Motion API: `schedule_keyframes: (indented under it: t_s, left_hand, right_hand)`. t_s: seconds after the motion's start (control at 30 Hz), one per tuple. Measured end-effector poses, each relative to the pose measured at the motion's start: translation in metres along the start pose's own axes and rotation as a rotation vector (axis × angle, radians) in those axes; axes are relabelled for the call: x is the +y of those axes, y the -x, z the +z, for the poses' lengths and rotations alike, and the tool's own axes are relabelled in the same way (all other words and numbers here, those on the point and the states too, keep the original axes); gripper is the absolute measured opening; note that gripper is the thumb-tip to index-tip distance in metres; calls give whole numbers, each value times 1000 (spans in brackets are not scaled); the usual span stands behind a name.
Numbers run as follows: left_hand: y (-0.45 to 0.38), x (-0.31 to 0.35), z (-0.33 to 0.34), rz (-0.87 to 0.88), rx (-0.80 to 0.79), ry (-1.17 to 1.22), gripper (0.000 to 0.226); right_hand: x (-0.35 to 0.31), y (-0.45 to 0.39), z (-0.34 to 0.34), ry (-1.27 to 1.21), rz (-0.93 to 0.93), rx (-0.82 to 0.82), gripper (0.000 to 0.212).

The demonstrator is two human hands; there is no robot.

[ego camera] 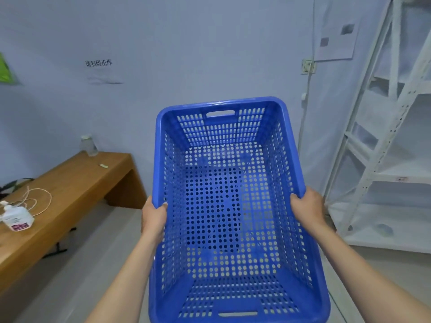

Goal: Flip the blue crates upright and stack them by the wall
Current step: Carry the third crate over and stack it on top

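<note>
Left hand (pixel 154 217) fingers curl over blue crate (pixel 231 206) rim; right hand (pixel 307 206) likewise.

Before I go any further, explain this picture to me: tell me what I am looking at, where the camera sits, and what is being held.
There is one picture, taken by a wide-angle camera worn on a person's head, looking forward and down. No machine is involved; the two arms at the bottom are the person's own.

The left hand and the right hand each grip a long side rim of a blue crate. It is a perforated plastic crate, open side up towards the camera, empty, with a handle slot at each end.

To the left is a wooden bench carrying a clear jar, a white bottle and a thin cord. White metal shelving stands on the right. Behind is a pale wall with a small printed sign.
</note>
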State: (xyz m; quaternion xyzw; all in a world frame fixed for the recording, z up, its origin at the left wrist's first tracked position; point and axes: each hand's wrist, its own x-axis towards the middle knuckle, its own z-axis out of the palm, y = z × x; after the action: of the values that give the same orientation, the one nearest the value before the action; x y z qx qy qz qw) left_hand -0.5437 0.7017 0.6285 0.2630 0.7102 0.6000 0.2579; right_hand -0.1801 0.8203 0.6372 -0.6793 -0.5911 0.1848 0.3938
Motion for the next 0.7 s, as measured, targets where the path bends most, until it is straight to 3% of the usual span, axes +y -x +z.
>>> schedule_keyframes:
  t_s: [0.17, 0.7]
  left_hand:
    - [-66, 9, 49, -6, 47, 33, 24]
    - [-313, -2, 196, -140, 238, 34, 28]
  right_hand:
    - [-12, -95, 53, -10, -41, -51, 26]
    - [-74, -385, 255, 6, -209, -259, 11]
